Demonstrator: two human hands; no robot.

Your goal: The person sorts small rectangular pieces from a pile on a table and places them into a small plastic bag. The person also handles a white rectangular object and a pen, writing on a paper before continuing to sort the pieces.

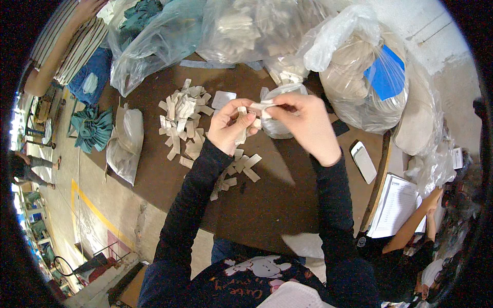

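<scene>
Over the brown table, both my hands are raised close together. My left hand [224,127] is closed on a few short cream fabric strips [241,134]. One pale fabric strip [262,105] stretches between the two hands. My right hand [311,123] pinches its far end between thumb and fingers. Just left of and beyond my left hand lies a loose heap of similar cream strips [181,111]. A smaller scatter of strips [247,165] lies nearer me, partly behind my left wrist.
Clear plastic bags of cream pieces [241,31] line the far edge. A bulky bag [359,77] stands right, near a white phone-like object [363,162] and printed papers [394,205]. Other people's arms show at far left [67,41] and right [416,220].
</scene>
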